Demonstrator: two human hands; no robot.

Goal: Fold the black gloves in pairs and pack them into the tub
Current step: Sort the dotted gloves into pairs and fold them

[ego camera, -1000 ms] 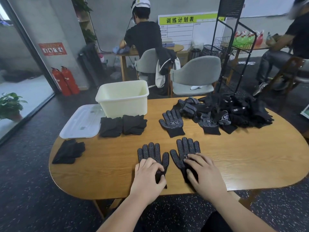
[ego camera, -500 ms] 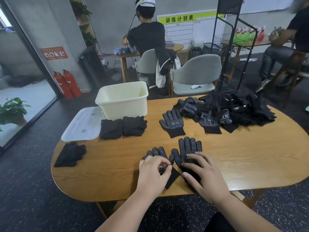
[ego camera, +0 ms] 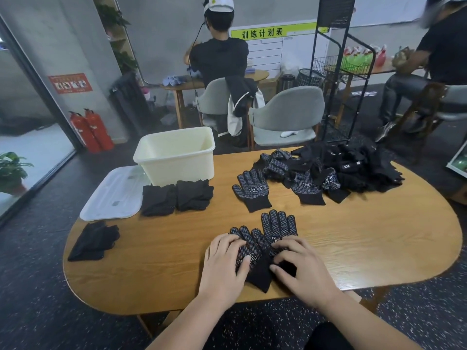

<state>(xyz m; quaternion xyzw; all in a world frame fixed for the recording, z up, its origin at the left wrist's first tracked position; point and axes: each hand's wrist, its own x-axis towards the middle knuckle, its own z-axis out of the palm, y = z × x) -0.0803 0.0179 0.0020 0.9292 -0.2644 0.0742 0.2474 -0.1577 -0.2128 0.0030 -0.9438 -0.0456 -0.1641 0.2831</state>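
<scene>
The work area is a wooden bench (ego camera: pixel 366 248) with rounded ends.

Two black gloves with white grip dots lie palm up near the front edge of the bench. The left glove (ego camera: pixel 249 242) is tilted, fingers pointing away and to the left. The right glove (ego camera: pixel 278 223) points almost straight away. Their cuffs overlap at the near end.

Left grip (ego camera: pixel 227 261): rests on top of the left glove, fingers slightly curved and spread over the glove's fingers, thumb on the printed palm. It presses and holds nothing.

Right grip (ego camera: pixel 300 269): rests on the cuff end of the right glove, fingers bent, thumb beside them. Whether it pinches the fabric or only presses it cannot be told.

The cream tub (ego camera: pixel 177 157) stands open at the far left of the bench. Its translucent lid (ego camera: pixel 113 195) lies flat just to its left. Two folded pairs (ego camera: pixel 177 198) lie side by side in front of the tub, outside it. A third folded pair (ego camera: pixel 93 241) lies near the left end of the bench.

A single glove (ego camera: pixel 251 189) lies flat behind the two in work. A loose pile of gloves (ego camera: pixel 341 170) covers the far right part of the bench.
</scene>
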